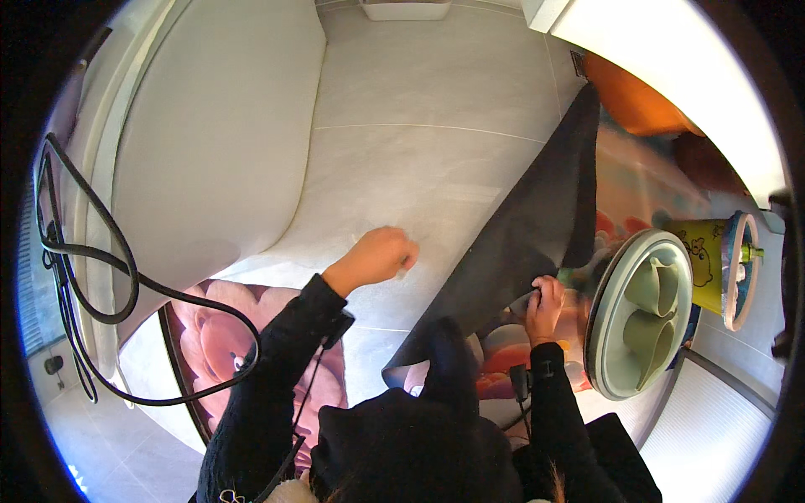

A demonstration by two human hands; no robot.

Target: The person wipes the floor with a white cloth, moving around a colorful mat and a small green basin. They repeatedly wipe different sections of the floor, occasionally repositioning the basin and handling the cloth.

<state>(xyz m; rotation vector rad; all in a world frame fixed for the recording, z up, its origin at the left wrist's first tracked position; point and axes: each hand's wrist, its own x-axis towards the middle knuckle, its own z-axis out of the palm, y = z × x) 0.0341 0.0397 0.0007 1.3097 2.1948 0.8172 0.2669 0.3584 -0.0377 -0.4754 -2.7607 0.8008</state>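
Pink cartoon-printed matting is spread at eight o'clock. From two to six, a folded-over, black-backed floor mat is gripped by its edge, near four, in the right hand. Over grey tiles, near centre, the left hand is clenched; whether anything is enclosed cannot be told. A round sage-green basin and a yellow-green cartoon bucket are seen around three, a curved white bathtub-like fixture at ten, a white tray at twelve.
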